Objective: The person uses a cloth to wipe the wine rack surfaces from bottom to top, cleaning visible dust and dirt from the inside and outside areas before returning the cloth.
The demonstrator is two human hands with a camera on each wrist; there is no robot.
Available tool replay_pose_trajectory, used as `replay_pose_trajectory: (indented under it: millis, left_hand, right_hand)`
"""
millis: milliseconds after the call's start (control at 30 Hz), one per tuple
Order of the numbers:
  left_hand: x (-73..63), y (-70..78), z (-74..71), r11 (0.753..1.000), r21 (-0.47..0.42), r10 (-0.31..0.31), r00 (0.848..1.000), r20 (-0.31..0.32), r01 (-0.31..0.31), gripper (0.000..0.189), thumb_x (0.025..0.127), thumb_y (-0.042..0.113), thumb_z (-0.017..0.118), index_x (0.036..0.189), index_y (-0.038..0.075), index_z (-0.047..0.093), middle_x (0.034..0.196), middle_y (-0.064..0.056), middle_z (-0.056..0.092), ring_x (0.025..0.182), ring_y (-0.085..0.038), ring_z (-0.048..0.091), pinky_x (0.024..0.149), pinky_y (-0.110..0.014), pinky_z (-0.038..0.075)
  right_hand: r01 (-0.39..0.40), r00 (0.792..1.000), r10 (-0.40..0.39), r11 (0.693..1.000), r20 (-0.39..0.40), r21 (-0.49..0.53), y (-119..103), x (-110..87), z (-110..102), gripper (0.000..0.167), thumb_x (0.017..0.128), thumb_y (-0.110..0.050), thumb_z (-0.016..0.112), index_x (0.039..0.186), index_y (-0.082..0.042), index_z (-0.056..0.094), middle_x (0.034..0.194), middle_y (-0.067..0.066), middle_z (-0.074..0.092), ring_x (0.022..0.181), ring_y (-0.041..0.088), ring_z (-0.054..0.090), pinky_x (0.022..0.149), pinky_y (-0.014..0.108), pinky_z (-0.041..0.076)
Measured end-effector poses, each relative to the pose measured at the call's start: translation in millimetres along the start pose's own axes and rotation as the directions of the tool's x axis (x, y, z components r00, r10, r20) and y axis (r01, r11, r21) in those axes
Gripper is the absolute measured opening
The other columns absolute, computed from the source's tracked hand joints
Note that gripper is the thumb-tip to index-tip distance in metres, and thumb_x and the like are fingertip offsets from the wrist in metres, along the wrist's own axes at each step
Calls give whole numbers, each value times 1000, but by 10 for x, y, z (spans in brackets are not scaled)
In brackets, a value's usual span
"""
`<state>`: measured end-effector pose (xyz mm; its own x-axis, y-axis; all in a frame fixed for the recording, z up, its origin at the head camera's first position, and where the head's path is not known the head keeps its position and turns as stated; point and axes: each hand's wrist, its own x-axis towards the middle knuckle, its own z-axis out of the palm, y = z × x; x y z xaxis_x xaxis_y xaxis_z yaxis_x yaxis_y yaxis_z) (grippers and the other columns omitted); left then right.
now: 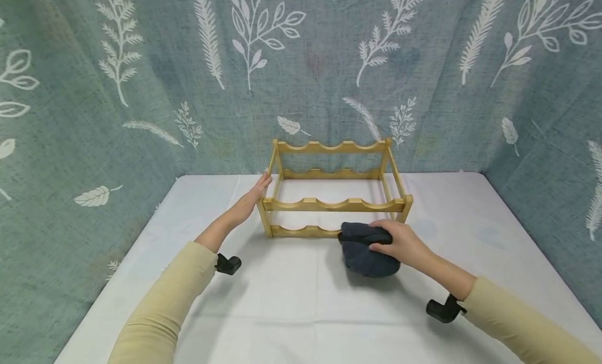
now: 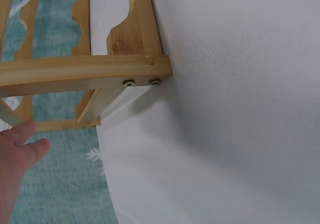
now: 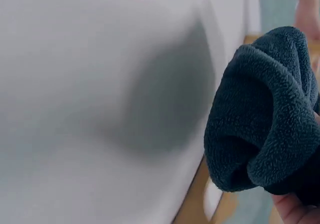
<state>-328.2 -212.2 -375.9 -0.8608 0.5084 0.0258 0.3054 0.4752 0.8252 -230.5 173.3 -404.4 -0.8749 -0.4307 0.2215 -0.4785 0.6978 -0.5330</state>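
Observation:
A light wooden rack with scalloped rails stands on the white-covered table. My left hand lies against the rack's left side, its fingers straight and pointing away from me; the left wrist view shows fingertips by the side frame. In front of the rack's right half, my right hand grips a bunched dark navy towel between thumb and fingers. Thick folds of its fuzzy pile fill much of the right wrist view. The towel overlaps the lower front rail in the head view and casts a shadow on the tabletop.
A white cloth covers the table, with faint creases. Blue-green curtains printed with white leaves hang behind and at both sides. Each wrist carries a small black camera mount. Two screw heads show on the rack's side.

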Motion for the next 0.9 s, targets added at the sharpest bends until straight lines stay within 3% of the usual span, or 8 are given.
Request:
replay_pose_trajectory:
  millis: [133, 233, 367, 467, 567, 700, 900]
  left_hand:
    - [-7, -64, -11, 997, -18, 70, 997, -17, -70, 58, 100, 42, 13, 149, 12, 8, 154, -7, -12, 139, -29, -13, 106, -60, -4]
    - [-24, -72, -17, 995, -35, 92, 996, -20, -92, 59, 99, 46, 14, 149, 14, 9, 154, -6, -12, 139, -28, -14, 106, -60, -5]
    - [-13, -53, -1, 999, -17, 46, 999, -10, -46, 57, 100, 42, 11, 149, 13, 7, 154, -5, -12, 140, -27, -13, 107, -59, -1]
    - [1, 3, 19, 1000, -3, 11, 1000, 7, -11, 52, 102, 33, 10, 149, 10, 6, 153, -7, -13, 140, -28, -12, 108, -59, 2]
    - [-23, 130, 33, 1000, -8, -6, 1000, 20, 6, 49, 103, 23, 10, 148, 7, 5, 153, -11, -13, 139, -30, -12, 108, -58, 2]
    - [-75, 285, 31, 1000, -11, -11, 1000, 19, 11, 48, 102, 17, 11, 147, 2, 6, 152, -15, -12, 139, -32, -12, 108, -57, 2]
    - [-111, 304, 20, 1000, -19, -14, 1000, 4, 14, 48, 102, 16, 10, 147, 1, 6, 152, -15, -12, 139, -31, -11, 109, -56, 1]
  right_hand:
    - [42, 997, -48, 994, 53, 105, -317, 333, 301, 45, 79, -27, 72, 116, -7, 60, 116, 10, 62, 107, 27, 57, 88, 42, 46]
    - [10, 993, -35, 976, 113, 219, -553, 607, 601, 43, 80, -29, 71, 117, -10, 60, 116, 7, 62, 107, 25, 57, 89, 40, 46]
    - [-67, 980, 2, 946, 201, 317, -795, 903, 986, 43, 82, -31, 69, 119, -12, 60, 118, 6, 61, 108, 24, 56, 89, 39, 45]
    - [-89, 978, 26, 949, 207, 301, -879, 1020, 1183, 43, 83, -30, 67, 120, -10, 59, 119, 8, 61, 109, 24, 56, 90, 38, 45]
    - [-112, 984, 71, 959, 162, 262, -889, 1042, 1238, 41, 83, -26, 68, 118, -7, 59, 117, 11, 61, 108, 26, 57, 90, 39, 45]
    - [-123, 990, 106, 971, 93, 204, -804, 966, 1156, 39, 83, -24, 68, 117, -5, 59, 114, 13, 62, 106, 28, 58, 89, 40, 46]
    - [-117, 993, 116, 986, 22, 122, -563, 739, 929, 38, 82, -21, 70, 115, -6, 59, 113, 13, 63, 105, 29, 59, 89, 42, 46]
